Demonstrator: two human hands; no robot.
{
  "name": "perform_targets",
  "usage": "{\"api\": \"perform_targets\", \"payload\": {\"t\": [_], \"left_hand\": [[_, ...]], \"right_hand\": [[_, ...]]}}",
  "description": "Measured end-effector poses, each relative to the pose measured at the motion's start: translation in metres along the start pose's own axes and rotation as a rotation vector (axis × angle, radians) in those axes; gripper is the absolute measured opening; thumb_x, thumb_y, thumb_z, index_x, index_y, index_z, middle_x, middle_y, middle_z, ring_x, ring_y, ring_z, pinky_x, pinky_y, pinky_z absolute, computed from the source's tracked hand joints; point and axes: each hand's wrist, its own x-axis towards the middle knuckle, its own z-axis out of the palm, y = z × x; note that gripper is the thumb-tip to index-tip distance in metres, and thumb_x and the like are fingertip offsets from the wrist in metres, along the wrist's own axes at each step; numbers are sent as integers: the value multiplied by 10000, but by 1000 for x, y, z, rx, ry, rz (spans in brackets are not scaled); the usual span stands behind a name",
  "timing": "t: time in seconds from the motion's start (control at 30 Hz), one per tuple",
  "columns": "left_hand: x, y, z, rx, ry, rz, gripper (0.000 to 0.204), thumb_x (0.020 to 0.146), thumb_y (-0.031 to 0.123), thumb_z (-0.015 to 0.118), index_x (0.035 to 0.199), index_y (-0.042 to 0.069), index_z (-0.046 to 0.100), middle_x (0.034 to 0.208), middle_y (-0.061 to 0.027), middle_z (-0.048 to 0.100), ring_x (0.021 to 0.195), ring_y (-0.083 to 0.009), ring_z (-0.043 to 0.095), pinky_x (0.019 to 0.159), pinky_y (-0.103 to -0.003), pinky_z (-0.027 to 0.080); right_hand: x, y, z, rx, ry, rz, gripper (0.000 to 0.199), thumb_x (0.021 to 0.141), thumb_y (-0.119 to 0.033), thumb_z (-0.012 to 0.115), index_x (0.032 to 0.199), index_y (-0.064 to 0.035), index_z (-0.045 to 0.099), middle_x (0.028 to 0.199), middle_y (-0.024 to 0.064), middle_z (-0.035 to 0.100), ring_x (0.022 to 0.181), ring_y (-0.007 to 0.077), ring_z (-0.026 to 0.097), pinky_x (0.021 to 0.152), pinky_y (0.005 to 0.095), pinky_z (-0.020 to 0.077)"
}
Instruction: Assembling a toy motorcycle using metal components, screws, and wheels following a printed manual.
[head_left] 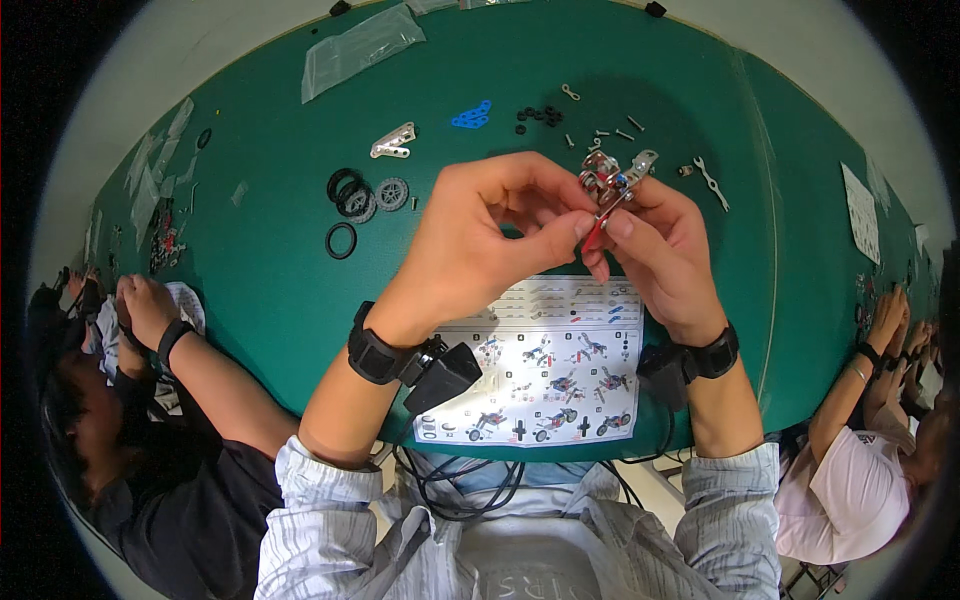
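Above the green table, a small metal model assembly (606, 182) with silver perforated strips and red parts is held between my two hands. My left hand (490, 230) pinches its red lower part from the left, thumb and forefinger closed on it. From the right, my right hand (662, 243) grips the same piece, its thumb near the red strip. Fingers hide part of the assembly. Under my hands lies a printed instruction sheet (512, 378) with small build drawings. Loose screws (636, 123) and a small open-ended spanner (711, 184) lie just beyond my right hand.
Left of my hands lie black rubber tyres (341, 240), grey wheel rims (392, 193) and silver strips (393, 141). Farther back are a blue perforated plate (472, 115), black nuts (540, 115) and a plastic bag (362, 55). Other people sit at both sides, their hands over the table.
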Motion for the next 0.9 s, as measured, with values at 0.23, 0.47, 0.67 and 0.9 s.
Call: {"api": "perform_targets", "payload": {"t": [0.23, 0.47, 0.67, 0.9], "left_hand": [[1, -4, -1, -12, -21, 59, 125, 894, 45, 695, 987, -2, 626, 901, -29, 654, 786, -94, 630, 679, -232, 509], [-1, -4, 2, 6, 25, 73, 136, 863, 46, 717, 966, -19, 657, 881, -44, 683, 774, -93, 638, 700, -235, 515], [-3, 1, 8, 215, 99, 135, 125, 825, -30, 711, 934, -30, 650, 915, -58, 663, 789, -102, 635, 712, -238, 519], [-1, -6, 18, 272, 282, 295, 131, 741, 4, 746, 857, 7, 686, 777, -32, 679, 634, -81, 629, 536, -210, 486]], "right_hand": [[-1, 6, 1, 208, -59, 65, 304, 963, -154, 624, 1198, 37, 595, 942, 117, 683, 762, 130, 633, 620, 254, 513], [-3, 7, 5, 294, -33, 69, 333, 960, -160, 621, 1227, 34, 575, 945, 112, 669, 770, 129, 624, 624, 252, 506], [-2, 9, 6, 327, -5, 56, 319, 962, -152, 612, 1223, 28, 579, 949, 103, 663, 770, 128, 625, 623, 252, 502], [0, 12, 10, 303, 32, 37, 279, 968, -141, 602, 1193, 23, 587, 951, 80, 661, 770, 129, 626, 614, 253, 498]]}}
